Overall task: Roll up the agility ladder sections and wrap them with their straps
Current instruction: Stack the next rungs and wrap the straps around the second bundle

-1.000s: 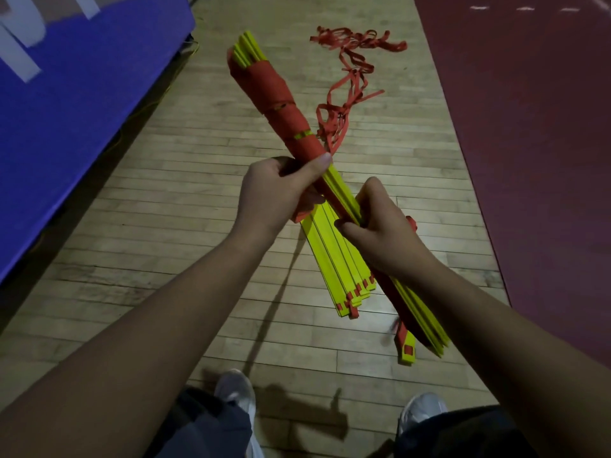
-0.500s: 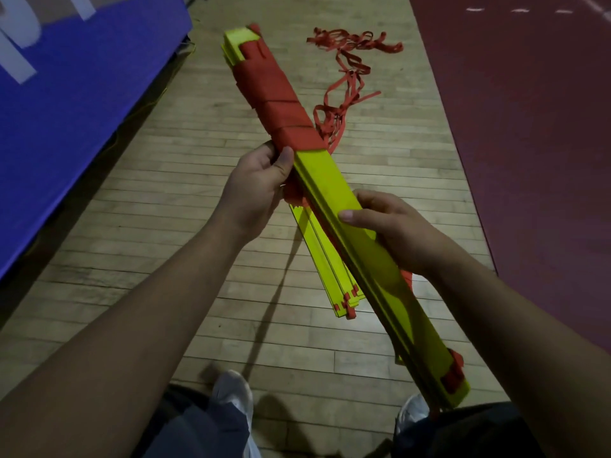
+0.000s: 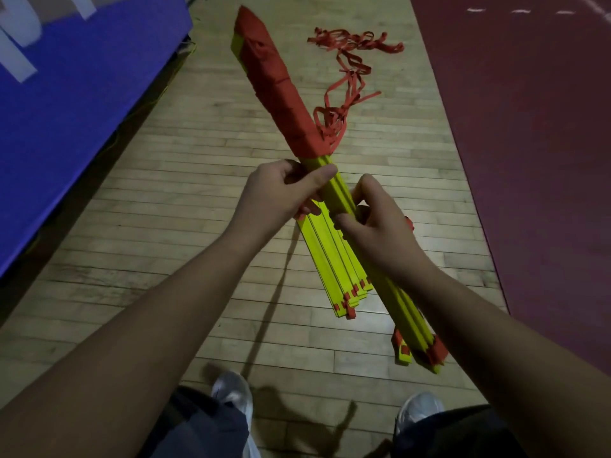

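Hands side by side mid-bundle: left hand grips ladder bundle, right hand pinches it.

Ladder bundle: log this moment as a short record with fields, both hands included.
held item: ladder bundle of yellow rungs, tilted, far end pointing away from the person
wrap: red strap wound round the far half; near half bare
left hand: grips the bundle just below the wrap
right hand: grips the bundle beside the left, nearer the person
loose strap: tangled on the wooden floor beyond
second rungs: yellow stack under the hands; lying or hanging, cannot tell
surroundings: blue mat left, dark red floor right
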`<state>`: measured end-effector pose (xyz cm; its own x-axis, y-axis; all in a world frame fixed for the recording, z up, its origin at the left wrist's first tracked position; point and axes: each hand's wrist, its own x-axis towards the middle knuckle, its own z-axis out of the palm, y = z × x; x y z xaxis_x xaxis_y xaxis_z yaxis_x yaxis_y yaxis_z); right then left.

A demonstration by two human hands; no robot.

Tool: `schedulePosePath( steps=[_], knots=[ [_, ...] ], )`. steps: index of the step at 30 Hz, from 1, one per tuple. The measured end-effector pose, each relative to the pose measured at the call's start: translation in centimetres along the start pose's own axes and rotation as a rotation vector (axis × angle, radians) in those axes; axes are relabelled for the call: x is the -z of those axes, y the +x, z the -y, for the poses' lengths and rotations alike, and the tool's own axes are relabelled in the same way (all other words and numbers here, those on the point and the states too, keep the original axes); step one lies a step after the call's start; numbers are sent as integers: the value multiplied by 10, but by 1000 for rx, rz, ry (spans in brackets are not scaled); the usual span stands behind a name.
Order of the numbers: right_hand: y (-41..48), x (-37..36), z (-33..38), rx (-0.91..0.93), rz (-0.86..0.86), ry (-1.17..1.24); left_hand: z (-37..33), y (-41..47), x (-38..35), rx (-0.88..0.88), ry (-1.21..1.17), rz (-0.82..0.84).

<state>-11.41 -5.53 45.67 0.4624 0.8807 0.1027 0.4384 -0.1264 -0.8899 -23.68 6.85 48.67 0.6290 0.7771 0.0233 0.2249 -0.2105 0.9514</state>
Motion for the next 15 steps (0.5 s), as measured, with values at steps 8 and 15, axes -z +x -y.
schedulePosePath(
  steps=[8,15],
  knots=[
    [-2,1,6,10,32,33,3,4,7,5,-197,-148],
    [8,20,-5,-267,295,455,8,11,16,2,-383,20]
  ],
)
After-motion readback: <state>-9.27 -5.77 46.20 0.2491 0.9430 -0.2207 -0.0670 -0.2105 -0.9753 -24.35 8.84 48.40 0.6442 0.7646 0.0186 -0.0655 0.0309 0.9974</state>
